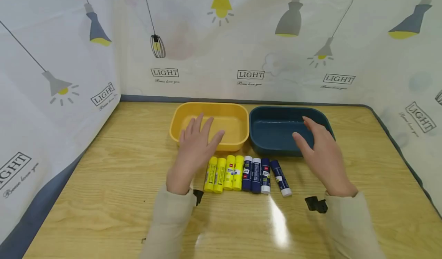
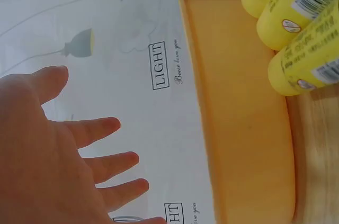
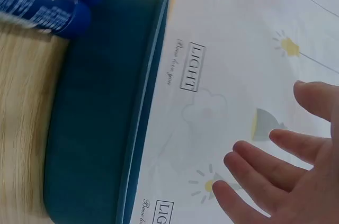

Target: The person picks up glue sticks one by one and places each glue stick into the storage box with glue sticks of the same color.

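My left hand point(image 1: 195, 151), fingers spread, hovers over the near left part of a yellow plastic bin point(image 1: 209, 147) and holds nothing. Over the right side of a dark blue bin point(image 1: 276, 151) is my right hand point(image 1: 322, 151), its fingers apart and slightly bent around nothing. In front of the bins lies a row of glue sticks. Several yellow glue sticks point(image 1: 219, 175) are on the left; several navy glue sticks point(image 1: 256, 175) continue the row. The rightmost navy glue stick point(image 1: 281, 178) lies tilted, a little apart. Both wrist views show empty fingers.
The two bins stand side by side at the back of a wooden table point(image 1: 114, 182). Behind and beside the table hangs a white cloth point(image 1: 207, 59) printed with lamps. A black strap piece point(image 1: 316, 205) shows by the right sleeve.
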Tool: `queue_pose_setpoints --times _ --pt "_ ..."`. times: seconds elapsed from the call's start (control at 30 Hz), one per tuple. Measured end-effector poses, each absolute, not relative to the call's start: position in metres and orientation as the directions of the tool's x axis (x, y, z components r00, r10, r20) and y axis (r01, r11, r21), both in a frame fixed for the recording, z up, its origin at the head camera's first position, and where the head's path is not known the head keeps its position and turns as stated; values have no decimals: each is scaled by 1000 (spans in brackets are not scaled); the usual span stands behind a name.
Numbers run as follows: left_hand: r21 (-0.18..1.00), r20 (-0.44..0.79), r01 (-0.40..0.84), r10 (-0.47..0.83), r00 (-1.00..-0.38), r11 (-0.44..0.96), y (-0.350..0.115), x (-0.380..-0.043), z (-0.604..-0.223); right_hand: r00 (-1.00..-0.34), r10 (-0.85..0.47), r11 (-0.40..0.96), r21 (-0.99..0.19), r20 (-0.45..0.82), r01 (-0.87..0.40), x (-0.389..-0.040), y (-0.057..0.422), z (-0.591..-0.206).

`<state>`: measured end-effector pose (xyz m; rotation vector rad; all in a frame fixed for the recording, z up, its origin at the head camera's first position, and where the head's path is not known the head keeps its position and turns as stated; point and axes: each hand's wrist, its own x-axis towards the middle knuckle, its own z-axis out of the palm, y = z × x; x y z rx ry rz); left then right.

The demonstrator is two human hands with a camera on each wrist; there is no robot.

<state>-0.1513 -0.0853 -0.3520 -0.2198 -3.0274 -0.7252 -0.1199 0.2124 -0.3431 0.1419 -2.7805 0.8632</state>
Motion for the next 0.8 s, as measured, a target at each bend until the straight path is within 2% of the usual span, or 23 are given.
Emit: queue_pose_setpoints --times 0.3,0.47,0.67,0.8 --pt "527 164 170 97 -982 833 -101 -140 -349 -961 49 744 -651 274 -147 -109 219 -351" --pt "523 212 180 77 -974 833 -109 -140 -351 -956 80 727 -672 284 -139 -106 222 -358" --pt "531 211 140 29 -977 836 -119 -143 -358 -951 113 716 -687 289 -124 -106 225 -361" --pt "554 208 94 -29 -978 827 -130 -148 -363 -961 83 732 -671 263 -121 -105 226 -361"
